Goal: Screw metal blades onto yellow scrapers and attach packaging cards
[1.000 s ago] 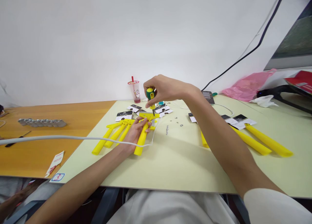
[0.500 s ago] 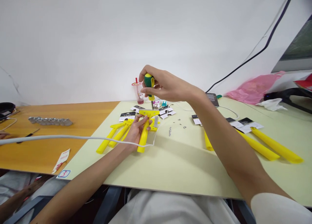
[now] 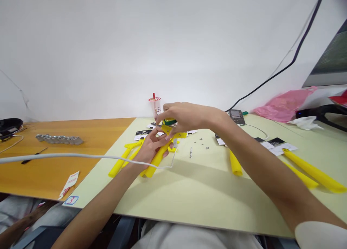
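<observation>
My left hand is closed around the handle of a yellow T-shaped scraper, tilted with its wide head up and away. Two screw heads show on that head. My right hand grips a green-and-yellow screwdriver just over the head, with its fingertips at the head's edge. The screwdriver's shaft and tip are hidden. More yellow scrapers lie to the left of and behind my left hand. Small loose screws rest on the table to the right.
A white cable crosses in front of my left forearm. Yellow handles and black-and-white cards lie at the right. A cup with a red straw stands by the wall. Metal pieces and another screwdriver are on the wooden table.
My right hand has come down with the screwdriver, closer to the scraper head. The scraper has turned, so its head slants down to the right. The view has shifted slightly.
</observation>
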The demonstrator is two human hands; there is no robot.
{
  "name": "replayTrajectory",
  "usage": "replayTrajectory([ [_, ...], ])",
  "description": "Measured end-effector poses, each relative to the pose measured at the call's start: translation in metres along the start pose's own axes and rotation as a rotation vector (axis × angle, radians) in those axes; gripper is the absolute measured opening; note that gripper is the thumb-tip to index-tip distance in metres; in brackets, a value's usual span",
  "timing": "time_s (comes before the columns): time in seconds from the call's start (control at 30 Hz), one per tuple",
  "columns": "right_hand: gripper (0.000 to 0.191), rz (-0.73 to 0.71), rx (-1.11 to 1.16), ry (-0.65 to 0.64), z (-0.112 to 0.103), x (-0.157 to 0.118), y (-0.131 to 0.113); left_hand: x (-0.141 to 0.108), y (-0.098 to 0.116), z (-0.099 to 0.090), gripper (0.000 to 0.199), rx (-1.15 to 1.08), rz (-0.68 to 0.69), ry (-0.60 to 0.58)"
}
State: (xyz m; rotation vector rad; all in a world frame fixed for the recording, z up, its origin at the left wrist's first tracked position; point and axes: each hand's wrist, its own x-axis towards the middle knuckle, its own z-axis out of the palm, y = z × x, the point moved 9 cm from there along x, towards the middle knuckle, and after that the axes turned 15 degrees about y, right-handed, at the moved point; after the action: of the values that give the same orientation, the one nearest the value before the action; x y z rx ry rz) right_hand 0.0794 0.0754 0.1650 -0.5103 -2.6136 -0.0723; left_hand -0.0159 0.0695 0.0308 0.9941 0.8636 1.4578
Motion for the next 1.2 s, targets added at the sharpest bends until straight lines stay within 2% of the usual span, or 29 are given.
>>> replayTrajectory([
  [0.1,0.031,-0.006,-0.150,-0.055,0.005,-0.004,-0.004,-0.001,0.003,0.002,0.048,0.027,-0.008,-0.013],
  [0.23,0.034,-0.076,-0.237,-0.059,0.006,-0.005,-0.010,-0.002,0.004,0.001,0.048,0.026,-0.042,-0.011],
  [0.4,0.038,-0.099,-0.276,-0.046,0.009,0.000,-0.009,-0.002,0.004,-0.001,0.051,-0.013,-0.014,0.035],
  [0.73,0.018,-0.144,-0.209,-0.115,0.020,0.005,-0.013,-0.006,-0.002,-0.001,0.053,0.006,0.028,0.047],
  [0.97,0.016,-0.187,-0.231,-0.174,0.023,0.005,-0.020,-0.010,-0.003,0.003,0.055,0.023,0.045,0.079],
  [1.1,0.019,-0.176,-0.236,-0.115,0.018,0.001,-0.015,-0.008,-0.002,0.003,0.053,-0.031,0.048,0.092],
  [1.2,0.034,-0.147,-0.219,0.051,-0.004,-0.008,-0.013,-0.005,0.012,-0.005,0.051,-0.124,0.096,0.119],
])
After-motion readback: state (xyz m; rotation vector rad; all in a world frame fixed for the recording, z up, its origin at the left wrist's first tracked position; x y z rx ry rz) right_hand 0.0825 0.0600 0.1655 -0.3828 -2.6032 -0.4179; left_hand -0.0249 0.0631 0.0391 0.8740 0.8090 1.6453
